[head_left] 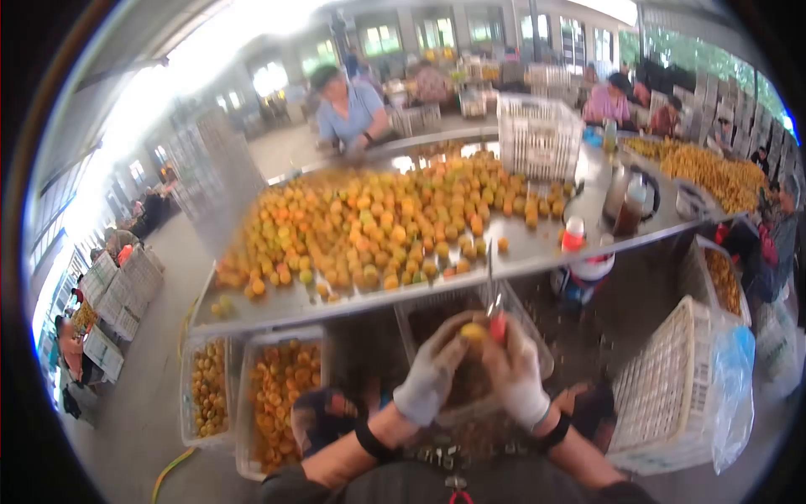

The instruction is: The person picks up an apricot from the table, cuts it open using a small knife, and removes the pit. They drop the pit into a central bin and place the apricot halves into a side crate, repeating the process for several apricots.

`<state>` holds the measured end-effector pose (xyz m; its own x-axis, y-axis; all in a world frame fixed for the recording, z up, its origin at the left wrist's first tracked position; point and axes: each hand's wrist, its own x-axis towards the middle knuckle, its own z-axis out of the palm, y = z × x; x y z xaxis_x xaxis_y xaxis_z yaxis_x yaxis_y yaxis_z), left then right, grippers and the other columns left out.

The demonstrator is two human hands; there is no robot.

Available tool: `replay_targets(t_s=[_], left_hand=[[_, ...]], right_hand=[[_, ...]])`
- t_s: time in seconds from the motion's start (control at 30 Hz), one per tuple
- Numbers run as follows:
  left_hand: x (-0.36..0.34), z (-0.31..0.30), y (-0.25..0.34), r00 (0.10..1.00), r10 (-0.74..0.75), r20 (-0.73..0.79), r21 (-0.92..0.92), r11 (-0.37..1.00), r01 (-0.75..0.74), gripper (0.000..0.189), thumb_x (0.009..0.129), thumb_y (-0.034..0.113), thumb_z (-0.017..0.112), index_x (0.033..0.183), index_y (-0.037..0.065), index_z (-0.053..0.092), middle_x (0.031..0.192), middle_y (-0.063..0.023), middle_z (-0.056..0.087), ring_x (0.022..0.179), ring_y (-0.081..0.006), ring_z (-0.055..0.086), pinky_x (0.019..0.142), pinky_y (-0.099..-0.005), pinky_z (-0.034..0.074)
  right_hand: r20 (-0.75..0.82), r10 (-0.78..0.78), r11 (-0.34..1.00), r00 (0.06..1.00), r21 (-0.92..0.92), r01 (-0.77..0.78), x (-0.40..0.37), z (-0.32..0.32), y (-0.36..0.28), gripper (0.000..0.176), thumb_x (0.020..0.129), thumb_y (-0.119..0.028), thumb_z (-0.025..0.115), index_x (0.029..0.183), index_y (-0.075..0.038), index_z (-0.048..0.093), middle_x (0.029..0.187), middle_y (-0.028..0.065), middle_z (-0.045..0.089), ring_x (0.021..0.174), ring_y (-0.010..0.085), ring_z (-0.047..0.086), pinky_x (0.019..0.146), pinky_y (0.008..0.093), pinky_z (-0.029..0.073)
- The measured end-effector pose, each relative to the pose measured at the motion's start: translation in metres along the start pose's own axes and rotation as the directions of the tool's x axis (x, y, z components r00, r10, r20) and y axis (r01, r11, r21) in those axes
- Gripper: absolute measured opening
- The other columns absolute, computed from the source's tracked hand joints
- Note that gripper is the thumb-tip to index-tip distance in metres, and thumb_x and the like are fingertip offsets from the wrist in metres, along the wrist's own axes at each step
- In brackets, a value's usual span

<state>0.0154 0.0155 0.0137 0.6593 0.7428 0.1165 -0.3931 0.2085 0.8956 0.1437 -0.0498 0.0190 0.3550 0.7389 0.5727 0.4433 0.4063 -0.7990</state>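
Observation:
Both my hands wear white gloves that leave the fingers bare. In my left hand [435,367] a yellow-orange apricot [474,333] is held at the fingertips. My right hand [516,367] is closed round a red-handled metal tool [498,325], its slim blade pointing up toward the table's edge; blur hides its exact form. The two hands almost meet, with apricot and tool side by side between them. Below them sits a clear plastic bin [537,357], largely covered by my hands. A big heap of apricots [369,223] lies on the metal table just beyond.
At my left stand two bins of apricots [210,386] [284,395]. A white slatted crate [663,382] with a plastic bag [733,395] is at my right. On the table are another crate [540,134] and a jar [631,206]. A person in blue [348,113] works across the table.

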Motion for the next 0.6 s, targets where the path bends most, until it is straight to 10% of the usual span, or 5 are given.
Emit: replay_targets(t_s=[0.17,0.6], left_hand=[[-0.004,-0.006,0.029,0.993,-0.077,0.093,-0.128,0.988,0.088,0.05,0.09,0.014,0.062,0.135,0.0,0.045,0.119,-0.0105,0.059,0.108,-0.0171,0.059,0.092,-0.0304,0.049],[-0.003,-0.012,0.028,0.99,-0.138,-0.014,0.18,0.974,0.138,0.063,0.081,-0.006,0.065,0.14,0.002,0.045,0.117,-0.0098,0.06,0.101,-0.0159,0.06,0.087,-0.0259,0.049]], right_hand=[[0.212,0.183,0.935,0.96,0.266,-0.237,0.015,-0.009,-0.015,0.022,0.09,-0.003,0.059,0.111,-0.001,0.059,0.096,0.0174,0.065,0.085,0.0237,0.064,0.073,0.0305,0.05],[0.185,0.096,0.995,0.978,-0.031,-0.092,0.022,0.0,0.009,0.014,0.09,-0.007,0.061,0.102,-0.001,0.058,0.077,0.0179,0.059,0.068,0.0278,0.06,0.066,0.0355,0.047]])
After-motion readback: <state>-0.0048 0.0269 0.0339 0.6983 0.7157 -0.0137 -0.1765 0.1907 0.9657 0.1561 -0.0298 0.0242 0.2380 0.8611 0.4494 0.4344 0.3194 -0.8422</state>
